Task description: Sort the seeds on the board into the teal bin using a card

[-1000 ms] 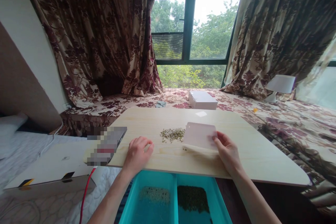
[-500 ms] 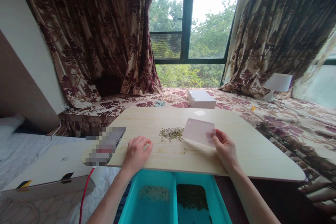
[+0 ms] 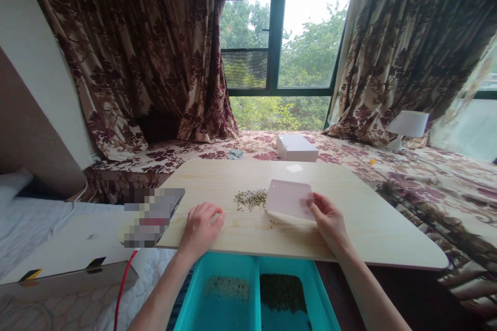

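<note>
My right hand (image 3: 330, 220) pinches the right edge of a pale, thin plastic scraper (image 3: 289, 199) with rounded corners, thumb on top. The scraper is tilted over the table, its left edge beside a small pile of greenish-brown beans or seeds (image 3: 248, 199). A few loose grains lie just below the scraper. On the table's near edge, left of the pile, rests my left hand (image 3: 204, 225), its fingers curled in and nothing visible in them.
Below the edge of the wooden table (image 3: 388, 238) is a turquoise two-part box (image 3: 257, 289), with pale grains in its left compartment and dark green ones in its right. A blurred-out device (image 3: 155, 217) with a red cable (image 3: 123, 284) lies left. Behind are a white box (image 3: 297, 148) and lamp (image 3: 408, 124).
My right hand has brought the scraper slightly left and down, closer over the right side of the pile. My left hand has stayed in place.
</note>
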{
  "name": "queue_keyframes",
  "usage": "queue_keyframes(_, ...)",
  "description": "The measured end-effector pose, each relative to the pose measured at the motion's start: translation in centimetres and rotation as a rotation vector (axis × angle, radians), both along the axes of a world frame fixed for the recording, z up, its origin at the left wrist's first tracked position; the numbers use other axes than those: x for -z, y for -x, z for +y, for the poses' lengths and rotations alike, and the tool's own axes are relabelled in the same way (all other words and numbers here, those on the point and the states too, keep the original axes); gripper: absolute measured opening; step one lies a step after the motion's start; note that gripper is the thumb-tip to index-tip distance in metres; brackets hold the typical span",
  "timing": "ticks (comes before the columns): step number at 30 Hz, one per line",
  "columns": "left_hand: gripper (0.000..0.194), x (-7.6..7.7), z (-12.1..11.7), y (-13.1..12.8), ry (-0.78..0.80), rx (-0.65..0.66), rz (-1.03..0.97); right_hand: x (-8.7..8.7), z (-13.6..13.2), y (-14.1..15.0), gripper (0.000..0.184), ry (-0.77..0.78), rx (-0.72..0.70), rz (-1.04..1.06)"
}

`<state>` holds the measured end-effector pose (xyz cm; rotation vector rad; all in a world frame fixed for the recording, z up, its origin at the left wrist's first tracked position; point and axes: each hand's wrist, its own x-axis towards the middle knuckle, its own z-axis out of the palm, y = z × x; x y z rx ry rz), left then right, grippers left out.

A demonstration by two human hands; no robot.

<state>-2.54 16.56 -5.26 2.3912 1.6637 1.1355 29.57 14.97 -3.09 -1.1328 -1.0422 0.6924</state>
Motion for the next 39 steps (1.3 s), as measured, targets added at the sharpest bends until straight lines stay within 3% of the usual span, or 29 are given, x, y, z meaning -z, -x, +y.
queue_keyframes(14,0.018,-0.08,0.0,0.01,-0.002,0.003,0.003,0.12,0.03,-0.11,0.037,0.009,0.106,-0.019)
queue_keyframes(39,0.019,0.11,0.12,-0.06,-0.003,-0.001,0.003,0.31,0.29,-0.21,0.045,-0.029,0.018,-0.003)
